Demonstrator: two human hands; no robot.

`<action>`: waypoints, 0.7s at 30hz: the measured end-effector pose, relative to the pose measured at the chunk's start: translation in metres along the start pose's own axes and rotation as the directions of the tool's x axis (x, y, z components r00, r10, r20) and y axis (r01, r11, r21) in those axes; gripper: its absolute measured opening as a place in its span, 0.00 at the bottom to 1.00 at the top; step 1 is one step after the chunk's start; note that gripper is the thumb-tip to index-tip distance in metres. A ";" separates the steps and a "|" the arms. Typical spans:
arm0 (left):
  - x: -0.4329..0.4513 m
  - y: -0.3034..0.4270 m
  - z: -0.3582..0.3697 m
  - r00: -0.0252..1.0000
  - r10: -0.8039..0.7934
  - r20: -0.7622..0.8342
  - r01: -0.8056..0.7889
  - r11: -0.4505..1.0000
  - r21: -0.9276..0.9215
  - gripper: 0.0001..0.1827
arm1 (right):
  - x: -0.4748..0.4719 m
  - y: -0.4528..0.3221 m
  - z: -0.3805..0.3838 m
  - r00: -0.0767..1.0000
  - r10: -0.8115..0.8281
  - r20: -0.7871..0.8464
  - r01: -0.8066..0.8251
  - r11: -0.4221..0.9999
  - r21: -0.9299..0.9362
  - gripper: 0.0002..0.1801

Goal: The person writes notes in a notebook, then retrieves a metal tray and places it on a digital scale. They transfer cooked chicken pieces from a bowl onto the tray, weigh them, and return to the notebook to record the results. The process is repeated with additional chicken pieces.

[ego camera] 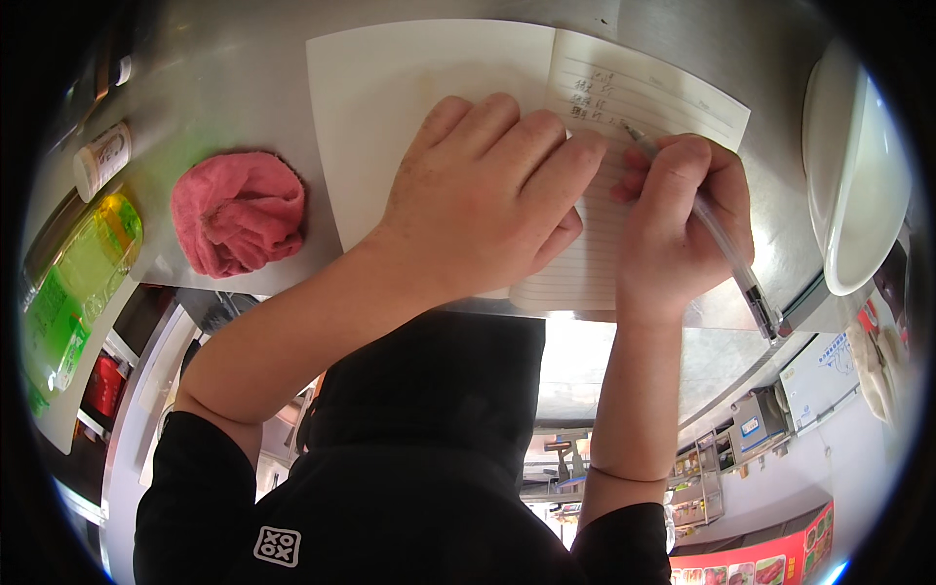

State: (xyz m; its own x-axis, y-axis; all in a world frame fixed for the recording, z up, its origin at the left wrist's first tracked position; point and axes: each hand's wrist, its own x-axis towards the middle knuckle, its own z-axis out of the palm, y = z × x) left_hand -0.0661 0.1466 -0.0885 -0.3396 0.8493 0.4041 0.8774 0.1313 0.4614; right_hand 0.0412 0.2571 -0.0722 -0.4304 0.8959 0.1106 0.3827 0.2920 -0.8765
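Observation:
An open notebook (365,110) lies on a stainless steel counter, its left page blank and its ruled right page bearing several short lines of handwriting near the top. My left hand (486,186) rests across the middle fold, palm down, fingers loosely bent and slightly apart. Over the right page, my right hand (691,212) grips a clear-barrelled pen (720,238). The pen's tip is at the end of the lowest written line, and its capped end points back toward me. Part of the right page is hidden under both hands.
A crumpled pink cloth (238,212) sits left of the notebook. Beyond it are a bottle of yellow-green liquid (80,292) and a small labelled white container (104,159). White dishes (866,190) stand at the right. The steel counter's (241,66) near edge runs below my forearms.

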 end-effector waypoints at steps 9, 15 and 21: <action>0.000 0.000 0.000 1.000 0.005 0.007 -0.005 1.000 -0.002 0.23 | -0.002 0.000 0.000 0.999 -0.011 -0.052 0.013 0.999 0.039 0.13; 0.000 0.001 -0.001 1.000 -0.001 0.029 0.001 1.000 -0.009 0.23 | -0.002 -0.001 -0.002 0.999 0.031 -0.044 -0.030 0.999 0.015 0.14; 0.001 0.000 -0.001 1.000 0.005 0.018 -0.005 1.000 -0.006 0.23 | 0.000 -0.002 -0.001 0.998 0.051 -0.030 -0.051 0.999 0.002 0.13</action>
State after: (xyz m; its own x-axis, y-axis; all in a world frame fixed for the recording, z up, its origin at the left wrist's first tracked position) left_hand -0.0665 0.1469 -0.0876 -0.3293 0.8588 0.3924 0.8770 0.1242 0.4641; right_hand 0.0413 0.2567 -0.0696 -0.3859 0.9191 0.0799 0.4020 0.2455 -0.8821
